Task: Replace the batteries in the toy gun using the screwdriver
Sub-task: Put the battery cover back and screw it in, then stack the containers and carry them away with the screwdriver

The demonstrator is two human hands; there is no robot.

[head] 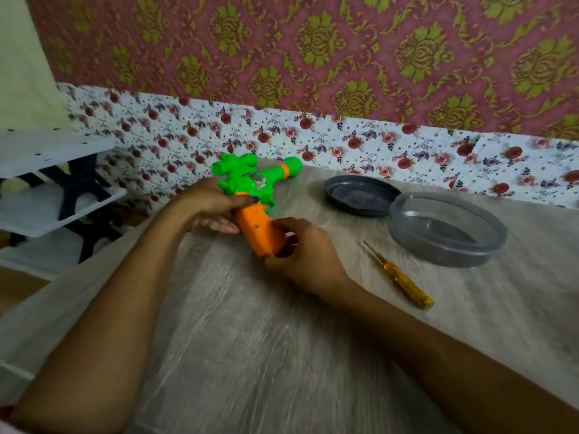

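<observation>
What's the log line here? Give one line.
left grip: holds toy gun body | right grip: holds orange handle | screwdriver: on table, untouched

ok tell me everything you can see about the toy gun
The toy gun looks like plastic: a green body with a scope-like knob on top, a barrel with an orange ring, and an orange grip with a small screw in its side. The barrel points away toward the wall, the grip toward the camera. The left hand holds it where body meets grip; the right hand grips the butt.
</observation>
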